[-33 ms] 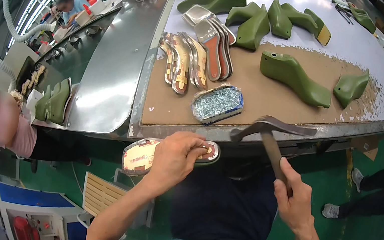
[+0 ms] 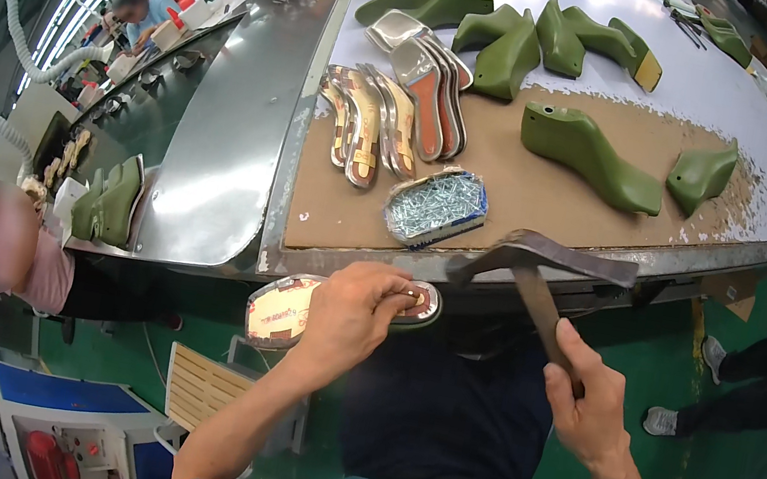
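Observation:
My left hand point(image 2: 353, 314) is closed over an insole point(image 2: 280, 310) lying sole side up on what looks like a shoe last, just off the table's front edge. Thumb and fingertips pinch together near its narrower end, where a tiny pale spot shows; whether that is a nail I cannot tell. In my right hand point(image 2: 589, 396) is a hammer point(image 2: 545, 307), gripped low on its wooden handle. The dark hammer head hangs to the right of the insole, apart from it. A box of nails point(image 2: 437, 208) sits on the table just beyond my hands.
Several loose insoles point(image 2: 361, 129) and metal-edged sole pieces point(image 2: 425, 94) lie left of several green shoe lasts point(image 2: 590, 157) on the table point(image 2: 336, 221). A steel bench point(image 2: 217, 141) adjoins at left. Co-workers sit along that side; a person's legs point(image 2: 744, 391) stand at right.
The hammer head has shifted slightly left, toward my left hand, and tilted a little. My left hand and the insole hold their place.

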### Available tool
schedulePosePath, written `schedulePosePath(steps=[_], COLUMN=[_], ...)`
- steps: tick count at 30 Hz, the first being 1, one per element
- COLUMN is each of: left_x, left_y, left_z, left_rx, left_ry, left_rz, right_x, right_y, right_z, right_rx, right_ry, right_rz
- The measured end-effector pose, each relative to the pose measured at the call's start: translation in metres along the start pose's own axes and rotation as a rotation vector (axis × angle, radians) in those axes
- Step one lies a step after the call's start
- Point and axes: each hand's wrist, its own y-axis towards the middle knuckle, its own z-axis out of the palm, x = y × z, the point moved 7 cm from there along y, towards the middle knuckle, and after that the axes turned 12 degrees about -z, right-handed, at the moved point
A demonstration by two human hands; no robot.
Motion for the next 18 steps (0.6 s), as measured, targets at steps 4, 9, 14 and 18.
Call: schedulePosePath(steps=[4,9,14,18], left_x=[0.004,-0.01,-0.02,-0.005], left_y=[0.0,-0.001,0.001,0.001], left_z=[0.0,-0.005,-0.018,-0.021], left_rx=[0.033,-0.025,0.04,0.144], left_ry=[-0.03,0.043,0.322,0.52], left_rz=[-0.079,0.043,0.053,0.109], right_x=[0.045,0.027,0.01,-0.026], right_y=[0.027,0.032,0.017,-0.025], right_z=[-0.006,0.022,0.01,0.016], right_rx=[-0.075,0.239,-0.012,-0.09], right_ry=[0.114,-0.173,0.102,0.382], right_rz=[-0.324,-0.216,-0.035,0.407])
